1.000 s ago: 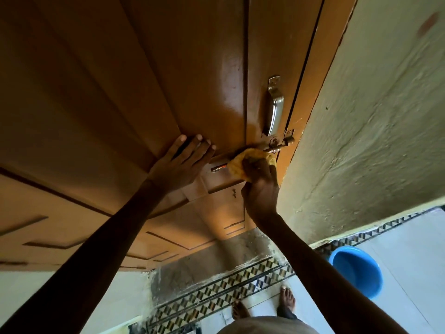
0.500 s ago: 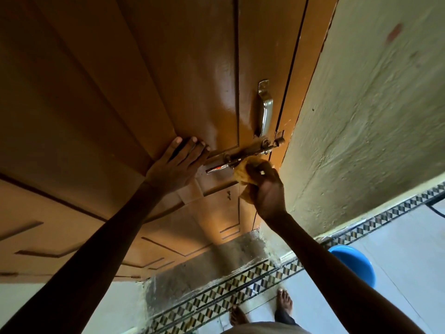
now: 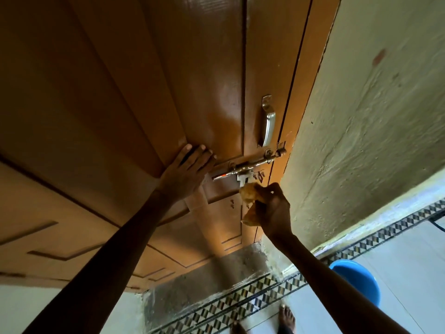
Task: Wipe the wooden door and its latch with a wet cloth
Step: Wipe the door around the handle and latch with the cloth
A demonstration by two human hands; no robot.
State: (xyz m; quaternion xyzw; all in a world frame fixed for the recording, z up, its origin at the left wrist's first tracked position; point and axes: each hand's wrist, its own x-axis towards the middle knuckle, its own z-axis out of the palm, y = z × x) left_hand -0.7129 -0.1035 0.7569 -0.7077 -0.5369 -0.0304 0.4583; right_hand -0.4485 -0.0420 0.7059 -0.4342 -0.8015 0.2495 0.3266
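1. The right hand (image 3: 272,210) was closed in a tight grip around the bunched yellow cloth (image 3: 250,192), just below the latch (image 3: 248,166) and apparently clear of it. Risk: a wad held this tightly would present only a small face, so a pass over the latch would likely miss the bolt's underside and brackets.

2. The latch bolt was set across the right stile of the door (image 3: 168,80), its tip at the door frame (image 3: 310,68). Risk: the cloth could snag on the hanging hasp plate or the bolt knob, and a hard sideways wipe could slide the bolt.

3. The left hand (image 3: 185,172) was spread flat, fingers extended, pressed on the door panel just left of the latch and holding nothing. Risk: the panel surface looked glossy and possibly wet; the bracing palm could slip, or leave marks on a wiped area.

4. The handle (image 3: 268,121) stood just above the latch. Risk: knuckles could strike it on an upward stroke.

5. The blue tub (image 3: 356,278) stood on the floor (image 3: 397,261) to the right, near the bare feet (image 3: 287,314). Risk: drips from the cloth could make the tiles slippery, and a backward step could tip the tub.
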